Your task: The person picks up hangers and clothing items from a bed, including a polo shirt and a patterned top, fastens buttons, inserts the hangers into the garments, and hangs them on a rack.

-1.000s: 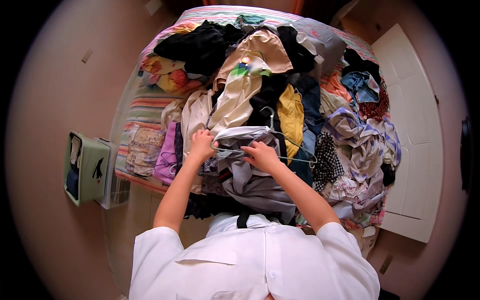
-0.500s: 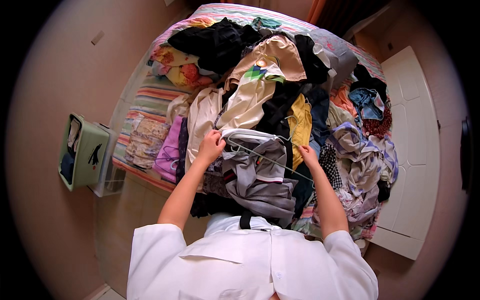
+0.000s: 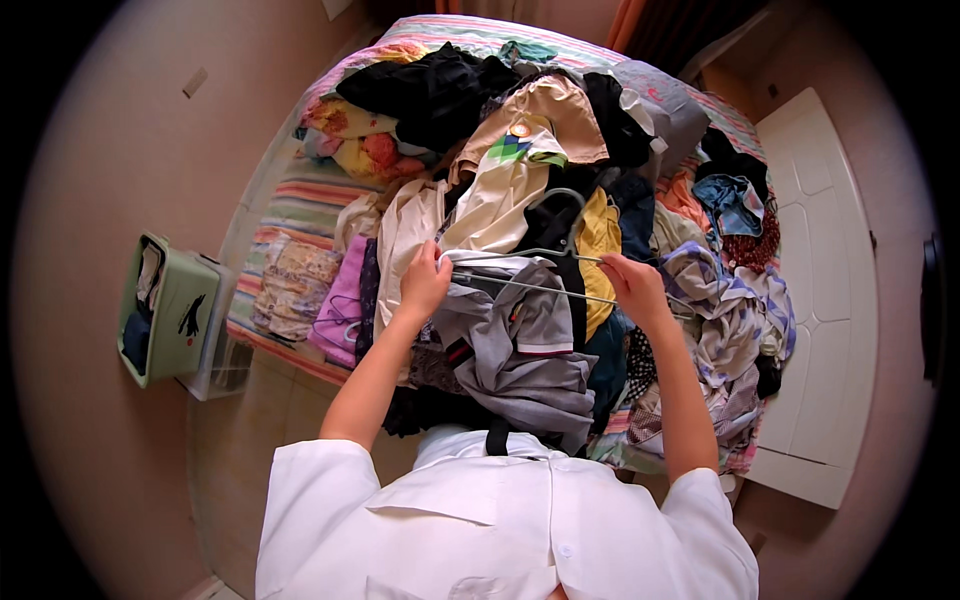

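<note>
My left hand (image 3: 424, 282) is closed on the white collar edge of a grey polo shirt (image 3: 520, 385), whose body hangs in folds in front of me, with dark and white striped trim. A pale green clothes hanger (image 3: 572, 250) spans the gap between my hands, its hook pointing away from me. Its left end lies at the shirt's collar, close to my left fingers; whether it is inside the cloth I cannot tell. My right hand (image 3: 632, 288) pinches the hanger's right arm. Beneath that hand lies a yellow garment (image 3: 599, 235).
A striped bed (image 3: 300, 200) carries heaped clothes, including a black garment (image 3: 435, 90), beige shorts (image 3: 565, 110) and a purple garment (image 3: 340, 305) with a hanger on it. A green bin (image 3: 180, 320) stands at the left wall. White panelled furniture (image 3: 815, 300) borders the right side.
The hanger has turned, its hook now pointing away from me and its bar more level. My right hand has moved slightly away from me, gripping its right arm. My left hand keeps the collar.
</note>
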Action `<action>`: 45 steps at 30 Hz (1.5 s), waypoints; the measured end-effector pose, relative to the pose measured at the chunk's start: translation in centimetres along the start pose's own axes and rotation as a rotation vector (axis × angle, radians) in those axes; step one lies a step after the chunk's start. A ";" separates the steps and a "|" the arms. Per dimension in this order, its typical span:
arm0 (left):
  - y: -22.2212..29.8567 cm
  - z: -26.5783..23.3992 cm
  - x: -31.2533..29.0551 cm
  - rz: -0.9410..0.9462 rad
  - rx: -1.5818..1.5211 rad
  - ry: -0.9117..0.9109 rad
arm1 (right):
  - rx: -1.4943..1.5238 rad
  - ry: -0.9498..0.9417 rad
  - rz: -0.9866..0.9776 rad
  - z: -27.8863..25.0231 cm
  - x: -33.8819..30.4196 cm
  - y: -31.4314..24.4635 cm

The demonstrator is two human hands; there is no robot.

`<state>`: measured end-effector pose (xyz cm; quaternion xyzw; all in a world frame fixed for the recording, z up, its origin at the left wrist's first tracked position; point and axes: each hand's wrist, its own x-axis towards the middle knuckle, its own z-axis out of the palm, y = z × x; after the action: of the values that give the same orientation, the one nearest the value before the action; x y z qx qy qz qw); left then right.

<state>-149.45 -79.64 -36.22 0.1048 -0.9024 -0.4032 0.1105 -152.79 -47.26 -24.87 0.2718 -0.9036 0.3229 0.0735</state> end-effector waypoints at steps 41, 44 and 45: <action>8.5 -6.1 -1.8 0.446 0.056 -0.375 | 0.328 0.174 0.025 8.7 -1.2 -4.6; 7.9 -6.6 -2.6 0.309 -0.092 -0.384 | 0.146 0.351 -0.076 7.6 -0.6 -4.5; 7.7 -6.9 -3.1 0.196 -0.173 -0.349 | 0.102 0.511 -0.075 7.4 -0.6 -4.4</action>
<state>-145.34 -78.56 -26.30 -0.0646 -0.8757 -0.4785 -0.0003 -149.61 -54.44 -28.38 0.2181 -0.8276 0.4230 0.2975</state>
